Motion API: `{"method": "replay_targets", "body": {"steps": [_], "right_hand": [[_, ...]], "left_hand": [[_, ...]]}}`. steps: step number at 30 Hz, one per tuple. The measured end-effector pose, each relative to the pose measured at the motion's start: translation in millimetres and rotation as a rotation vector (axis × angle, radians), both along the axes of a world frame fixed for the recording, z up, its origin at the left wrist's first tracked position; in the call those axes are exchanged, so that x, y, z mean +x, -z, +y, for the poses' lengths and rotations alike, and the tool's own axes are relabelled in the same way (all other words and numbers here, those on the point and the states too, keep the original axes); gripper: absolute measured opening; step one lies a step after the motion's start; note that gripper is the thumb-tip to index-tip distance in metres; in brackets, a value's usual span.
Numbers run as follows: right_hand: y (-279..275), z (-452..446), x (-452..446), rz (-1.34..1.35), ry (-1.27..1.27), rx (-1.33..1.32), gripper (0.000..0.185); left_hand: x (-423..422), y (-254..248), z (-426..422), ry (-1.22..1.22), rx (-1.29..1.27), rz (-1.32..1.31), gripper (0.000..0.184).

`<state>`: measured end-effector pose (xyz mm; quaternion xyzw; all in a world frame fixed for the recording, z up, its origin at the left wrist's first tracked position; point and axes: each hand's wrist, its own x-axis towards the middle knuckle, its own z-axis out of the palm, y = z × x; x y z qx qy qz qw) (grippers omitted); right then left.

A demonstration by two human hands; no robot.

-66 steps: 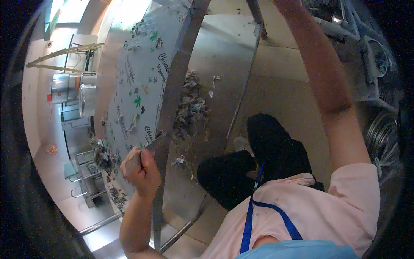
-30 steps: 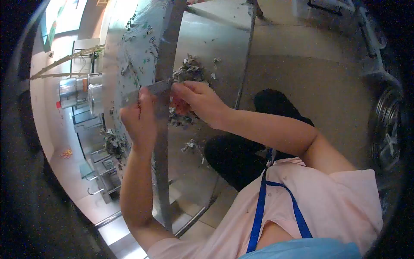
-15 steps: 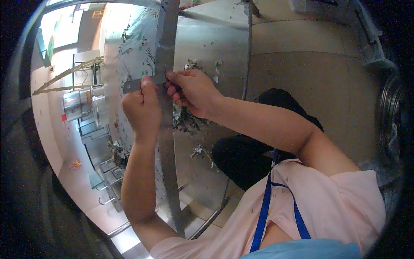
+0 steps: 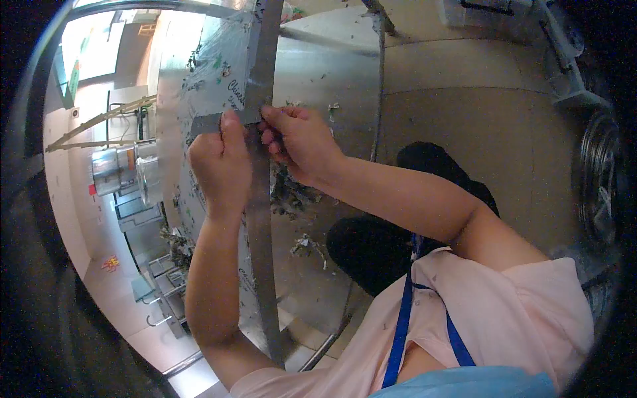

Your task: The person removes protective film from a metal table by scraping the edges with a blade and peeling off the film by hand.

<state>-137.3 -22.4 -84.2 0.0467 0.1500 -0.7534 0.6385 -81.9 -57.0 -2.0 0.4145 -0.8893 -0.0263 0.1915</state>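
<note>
Two bare hands meet at the metal edge [image 4: 260, 219] of a film-covered surface [image 4: 211, 89], at the far part of the work — the left hand [image 4: 222, 159] just left of that edge, the right hand [image 4: 304, 142] to its right. The left hand is closed on a flat grey metal strip [image 4: 206, 123], its thumb pressed along the top; the strip lies across the surface, its left end sticking out beyond the fist and its right end reaching toward the edge. The right hand has its fingers curled and its thumb near the forefinger, close to that right end — whether it pinches the strip, I cannot tell. The film bears dark lettering and green marks, and its far part is wrinkled. Right of the edge, a broad metal sheet [image 4: 328, 63] carries a heap of scraps [image 4: 292, 196] near the right hand, with a smaller scrap [image 4: 305, 245] nearer the person. More scraps [image 4: 178, 245] gather at the left side of the surface. Farther left stand shiny metal containers [image 4: 113, 169]. At the far right lies a clear plastic box [image 4: 484, 14]; nearer, on the same side, sit coiled rings [image 4: 597, 186].
</note>
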Motion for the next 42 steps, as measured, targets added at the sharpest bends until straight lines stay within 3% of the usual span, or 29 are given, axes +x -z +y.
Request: {"method": "replay_targets", "body": {"steps": [14, 24, 26, 29, 42], "right_hand": [[-8, -8, -2, 0.056, 0.046, 0.101, 0.018], [-4, -15, -12, 0.123, 0.152, 0.019, 0.016], [-10, -14, -20, 0.099, 0.062, 0.03, 0.016], [-12, -14, -24, 0.042, 0.007, 0.016, 0.016], [-14, -18, -37, -0.034, -0.025, 0.1, 0.019]], "left_hand": [[-1, -4, -13, 0.018, 0.123, -0.011, 0.039], [-10, 0, -12, 0.099, -0.035, 0.073, 0.041], [-21, -2, -14, 0.116, -0.106, 0.121, 0.041], [-24, -3, -22, 0.002, -0.097, -0.038, 0.042], [-46, 0, -20, 0.003, -0.196, -0.095, 0.039]]}}
